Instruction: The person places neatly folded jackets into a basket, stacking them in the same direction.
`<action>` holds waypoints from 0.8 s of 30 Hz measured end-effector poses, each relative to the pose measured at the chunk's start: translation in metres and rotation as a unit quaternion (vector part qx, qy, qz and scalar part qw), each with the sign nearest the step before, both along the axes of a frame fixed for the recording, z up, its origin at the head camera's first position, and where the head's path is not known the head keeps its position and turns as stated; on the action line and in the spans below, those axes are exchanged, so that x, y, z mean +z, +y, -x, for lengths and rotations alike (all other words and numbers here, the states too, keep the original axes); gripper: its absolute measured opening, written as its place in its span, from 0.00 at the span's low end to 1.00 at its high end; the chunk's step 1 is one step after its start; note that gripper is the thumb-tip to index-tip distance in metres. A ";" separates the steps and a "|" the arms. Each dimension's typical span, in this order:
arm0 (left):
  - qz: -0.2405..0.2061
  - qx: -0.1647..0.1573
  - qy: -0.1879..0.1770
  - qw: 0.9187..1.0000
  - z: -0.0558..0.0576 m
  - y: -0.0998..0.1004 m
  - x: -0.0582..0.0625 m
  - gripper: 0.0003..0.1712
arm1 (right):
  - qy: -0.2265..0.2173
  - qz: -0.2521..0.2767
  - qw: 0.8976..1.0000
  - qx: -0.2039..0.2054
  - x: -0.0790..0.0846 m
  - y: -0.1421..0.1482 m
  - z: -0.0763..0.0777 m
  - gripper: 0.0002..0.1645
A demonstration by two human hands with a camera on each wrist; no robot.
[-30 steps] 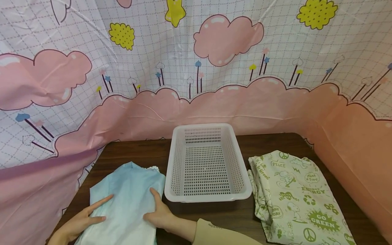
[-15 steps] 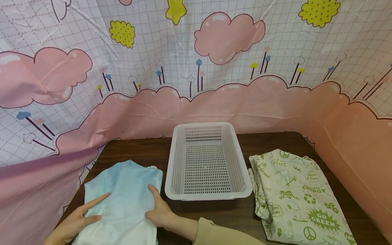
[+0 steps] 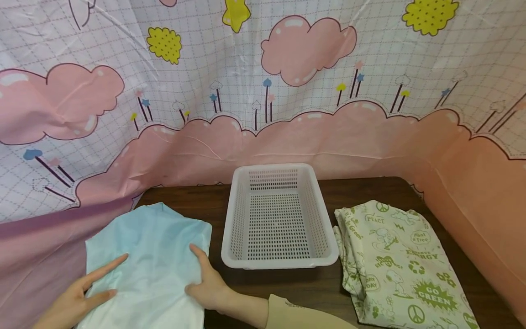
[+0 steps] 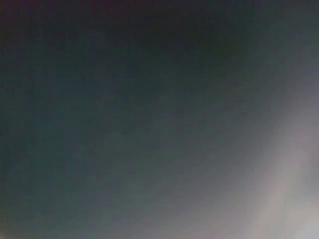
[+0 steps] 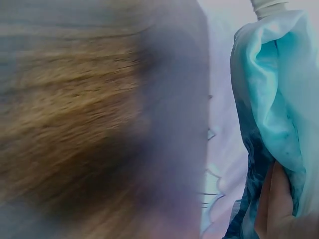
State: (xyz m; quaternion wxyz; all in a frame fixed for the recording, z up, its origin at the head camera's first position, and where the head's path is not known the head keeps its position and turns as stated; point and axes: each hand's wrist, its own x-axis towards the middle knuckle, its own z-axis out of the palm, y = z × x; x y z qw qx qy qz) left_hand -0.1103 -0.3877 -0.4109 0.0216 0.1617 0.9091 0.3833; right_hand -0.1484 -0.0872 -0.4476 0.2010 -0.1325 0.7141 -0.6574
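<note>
A folded garment in thin cloth, fading from pale blue to white, lies between both hands at the left of the head view. My left hand grips its left side, thumb and index finger spread over the top, the other fingers hidden underneath. On the right side my right hand holds it the same way. In the right wrist view, the garment's layered turquoise edge shows, with fingers tucked in against the cloth. The left wrist view is dark and blurred.
A white perforated plastic basket stands at the middle of the dark wooden table. To its right lies a folded pale cloth with green print. A patterned curtain hangs around the back and sides.
Both hands have moved left with the garment, which now looks larger and covers the table's left edge. The white frilled bit behind it has gone out of sight. Basket and green-print cloth stay put.
</note>
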 end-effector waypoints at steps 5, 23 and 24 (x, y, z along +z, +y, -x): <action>0.035 0.020 0.034 0.999 -0.007 0.010 0.018 0.38 | -0.008 0.024 1.000 -0.002 0.016 0.008 -0.006 0.54; -0.088 -0.012 0.005 0.996 0.028 0.098 0.050 0.37 | 0.074 0.041 0.996 -0.016 0.057 0.099 0.015 0.51; -0.096 -0.016 -0.001 0.995 0.031 0.103 0.050 0.37 | 0.075 0.041 0.996 -0.017 0.059 0.105 0.016 0.51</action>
